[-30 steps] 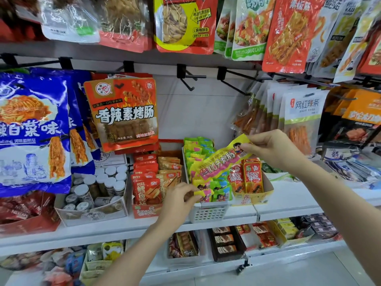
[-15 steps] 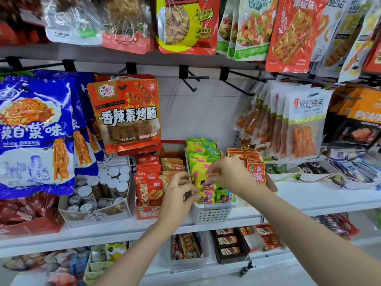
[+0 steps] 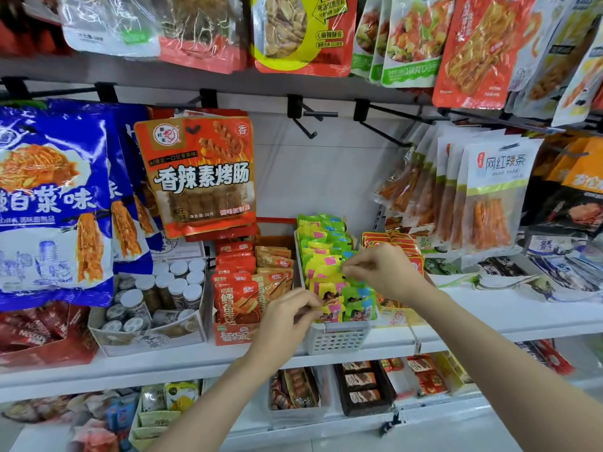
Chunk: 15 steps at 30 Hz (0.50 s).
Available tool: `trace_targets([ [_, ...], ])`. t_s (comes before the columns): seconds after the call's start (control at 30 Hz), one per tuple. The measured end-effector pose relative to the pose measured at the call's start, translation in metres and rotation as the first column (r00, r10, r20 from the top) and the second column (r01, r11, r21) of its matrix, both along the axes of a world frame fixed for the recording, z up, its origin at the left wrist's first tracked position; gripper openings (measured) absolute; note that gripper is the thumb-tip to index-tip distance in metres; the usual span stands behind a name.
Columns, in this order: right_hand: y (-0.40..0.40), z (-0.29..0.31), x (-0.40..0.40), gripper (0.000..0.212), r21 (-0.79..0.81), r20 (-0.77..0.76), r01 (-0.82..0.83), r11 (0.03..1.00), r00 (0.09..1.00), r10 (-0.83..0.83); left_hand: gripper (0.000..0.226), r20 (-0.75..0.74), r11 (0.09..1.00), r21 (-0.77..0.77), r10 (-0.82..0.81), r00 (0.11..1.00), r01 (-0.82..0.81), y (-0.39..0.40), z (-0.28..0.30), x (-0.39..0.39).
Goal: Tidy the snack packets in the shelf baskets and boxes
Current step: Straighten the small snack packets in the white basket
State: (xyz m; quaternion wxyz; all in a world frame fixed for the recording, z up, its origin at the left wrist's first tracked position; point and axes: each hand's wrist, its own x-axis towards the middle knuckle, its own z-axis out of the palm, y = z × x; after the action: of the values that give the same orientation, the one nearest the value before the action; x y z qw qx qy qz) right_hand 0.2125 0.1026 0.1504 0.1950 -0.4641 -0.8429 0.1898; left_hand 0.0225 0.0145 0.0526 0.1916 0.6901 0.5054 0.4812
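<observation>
Head view: yellow-green snack packets [image 3: 329, 256] stood in rows inside the white perforated basket [image 3: 337, 340] on the shelf [image 3: 195, 360]; left hand [image 3: 287, 318] pinched a front packet; right hand [image 3: 381, 272] pinched a middle one.

glossy foil snack pkts [image 3: 321, 252], white perforated plastic basket [image 3: 336, 340], matt white shelf [image 3: 489, 321]

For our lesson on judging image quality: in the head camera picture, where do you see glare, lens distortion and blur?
Head view: glare streaks the glossy blue packets; wide-angle distortion bows the shelf edge; the lower-shelf goods look soft; both the left hand and right hand over the white basket stay fairly sharp.
</observation>
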Motion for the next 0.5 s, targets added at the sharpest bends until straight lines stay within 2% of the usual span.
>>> trace_targets([
  [0.07,0.002,0.0,0.0,0.012,0.069,0.083,-0.055,0.996,0.995,0.05,0.013,0.007,1.0,-0.026,0.0,1.0,0.0,0.001,-0.001,0.0],
  [0.2,0.001,-0.012,-0.011,0.017,0.09,0.209,-0.124,0.988,0.972,0.103,0.027,0.046,0.99,-0.137,-0.02,0.999,0.026,0.001,0.002,0.0],
  [0.3,0.002,-0.019,-0.018,0.021,0.126,0.202,-0.053,0.991,0.979,0.027,0.019,-0.083,0.992,-0.125,-0.034,0.996,0.024,0.004,0.008,-0.001],
  [0.43,0.0,-0.022,-0.024,0.016,0.142,0.241,-0.037,0.989,0.971,0.002,0.018,-0.114,0.988,-0.152,-0.004,0.993,-0.014,0.008,0.012,-0.001],
  [0.5,0.001,-0.013,-0.023,0.013,0.146,0.138,-0.044,0.988,0.99,0.024,0.017,-0.115,0.99,-0.14,0.014,0.993,-0.03,0.008,0.012,0.0],
])
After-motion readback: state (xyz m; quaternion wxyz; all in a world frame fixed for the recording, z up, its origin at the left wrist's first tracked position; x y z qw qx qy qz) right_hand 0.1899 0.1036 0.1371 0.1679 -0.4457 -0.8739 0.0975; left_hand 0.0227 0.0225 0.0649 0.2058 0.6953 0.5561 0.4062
